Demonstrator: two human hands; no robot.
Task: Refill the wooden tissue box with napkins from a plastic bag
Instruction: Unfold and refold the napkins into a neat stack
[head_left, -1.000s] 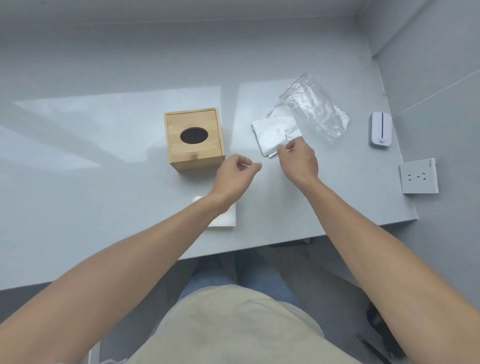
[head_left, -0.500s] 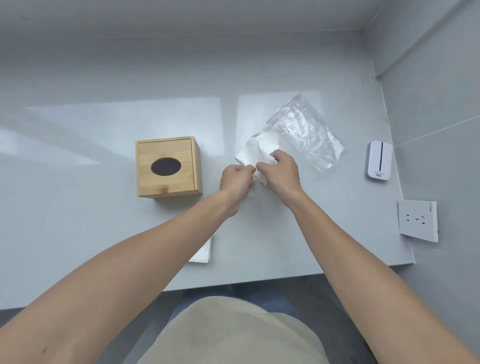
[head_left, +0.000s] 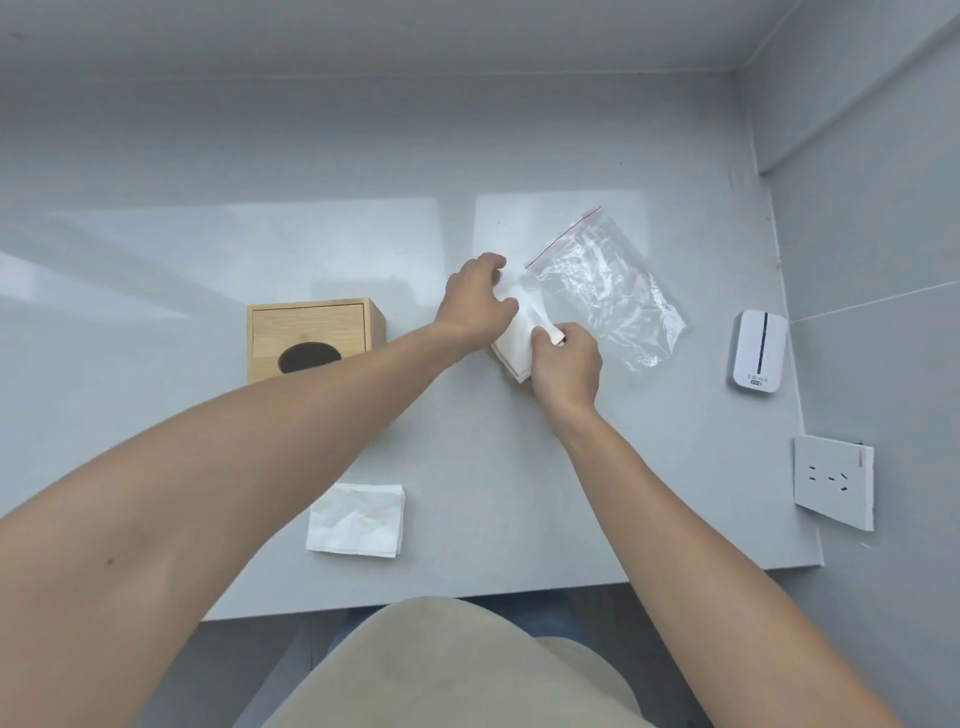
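Observation:
A wooden tissue box (head_left: 311, 332) with a dark oval slot stands on the grey table (head_left: 467, 467), partly behind my left forearm. To its right lies a clear plastic bag (head_left: 608, 291) with a red zip edge. A white stack of napkins (head_left: 517, 348) sticks out of the bag's mouth. My left hand (head_left: 475, 301) grips the far side of that stack. My right hand (head_left: 566, 364) pinches its near edge. A second folded stack of napkins (head_left: 356, 519) lies near the table's front edge.
A small white device (head_left: 756, 353) with a dark stripe lies at the right. A white socket plate (head_left: 834, 480) sits by the table's right edge. Grey walls close the back and right sides. The table's front edge runs just above my lap.
My left hand has moved from beside the right hand up onto the far side of the napkin stack. Both hands now hold the stack at the bag's mouth. The camera has tilted, shifting everything down.

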